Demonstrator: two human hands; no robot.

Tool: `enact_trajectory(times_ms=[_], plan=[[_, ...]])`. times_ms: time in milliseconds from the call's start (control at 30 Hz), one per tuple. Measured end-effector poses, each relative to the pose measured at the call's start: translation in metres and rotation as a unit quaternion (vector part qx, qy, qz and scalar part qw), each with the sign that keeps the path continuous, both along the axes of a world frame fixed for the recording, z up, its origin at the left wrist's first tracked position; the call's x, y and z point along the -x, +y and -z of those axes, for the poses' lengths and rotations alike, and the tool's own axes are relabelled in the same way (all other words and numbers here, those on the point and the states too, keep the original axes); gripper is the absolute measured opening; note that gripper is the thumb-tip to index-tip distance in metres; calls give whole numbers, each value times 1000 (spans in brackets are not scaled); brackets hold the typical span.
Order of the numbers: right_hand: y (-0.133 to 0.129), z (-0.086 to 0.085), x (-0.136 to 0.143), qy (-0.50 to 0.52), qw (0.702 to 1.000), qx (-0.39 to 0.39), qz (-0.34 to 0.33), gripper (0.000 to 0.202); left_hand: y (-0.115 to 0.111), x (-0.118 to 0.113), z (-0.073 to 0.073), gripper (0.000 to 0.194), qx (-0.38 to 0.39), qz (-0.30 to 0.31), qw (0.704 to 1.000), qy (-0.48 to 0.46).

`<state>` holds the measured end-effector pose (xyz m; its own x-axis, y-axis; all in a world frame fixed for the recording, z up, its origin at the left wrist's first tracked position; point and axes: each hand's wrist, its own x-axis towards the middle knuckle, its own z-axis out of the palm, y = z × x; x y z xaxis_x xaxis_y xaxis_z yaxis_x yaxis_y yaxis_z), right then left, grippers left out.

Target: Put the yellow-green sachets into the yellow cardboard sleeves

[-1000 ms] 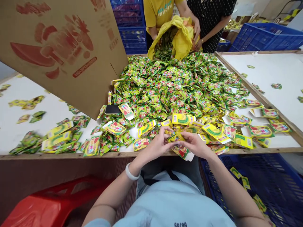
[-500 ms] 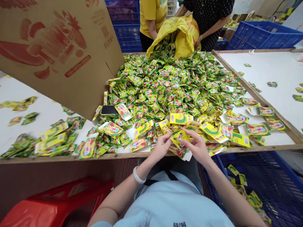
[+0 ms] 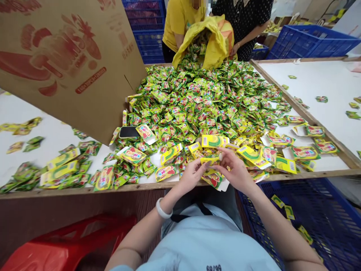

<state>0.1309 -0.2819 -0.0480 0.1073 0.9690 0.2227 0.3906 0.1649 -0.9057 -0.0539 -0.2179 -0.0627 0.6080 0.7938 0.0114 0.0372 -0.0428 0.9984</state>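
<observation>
Between my hands, above the table's front edge, is a small yellow box (image 3: 210, 160). My left hand (image 3: 192, 174) has its fingers closed on the box's left end. At its right end my right hand (image 3: 233, 170) pinches the box with thumb and fingertips. An open box with a white flap (image 3: 216, 180) lies just below, partly covered. Yellow and green boxes (image 3: 216, 141) rest right behind my hands, and a large heap of green candy packets (image 3: 197, 98) spreads beyond them.
A large cardboard carton (image 3: 70, 64) leans at the left, near a phone (image 3: 129, 132). Two people stand at the far edge with a yellow sack (image 3: 213, 41). A blue crate (image 3: 310, 210) is below right, a red stool (image 3: 56, 244) below left. A wooden rail (image 3: 296, 105) divides the table.
The yellow box between my hands has turned to lie level, with its long side showing. At the far edge the sack has shifted, its mouth showing more, and the people have leaned in.
</observation>
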Motion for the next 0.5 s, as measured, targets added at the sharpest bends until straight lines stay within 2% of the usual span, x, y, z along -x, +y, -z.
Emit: enact_trajectory(times_ms=[67,100,200,233,300,367,400,500], plan=[[0,4,1,10,999,0,34,68,-3,-1,1,50,-49,2,999,18],[-1,5,1,32,999,11,19,67,-4,-2,1,48,-78,4,996,32],[-7,5,-3,133,986,53,-80,40,-4,-1,-1,44,-180,11,981,68],[-11,3,-7,158,983,53,-83,33,-3,0,-2,42,-214,8,974,74],[-19,0,-19,182,983,32,-22,24,1,0,-3,46,-284,23,954,96],[-27,-4,-34,191,980,11,52,19,6,-1,-4,58,-360,96,916,148],[-31,-4,-41,194,978,8,76,18,9,-3,-4,60,-399,144,887,181],[-41,-1,-55,208,973,22,97,19,14,-11,-5,52,-486,244,794,272]])
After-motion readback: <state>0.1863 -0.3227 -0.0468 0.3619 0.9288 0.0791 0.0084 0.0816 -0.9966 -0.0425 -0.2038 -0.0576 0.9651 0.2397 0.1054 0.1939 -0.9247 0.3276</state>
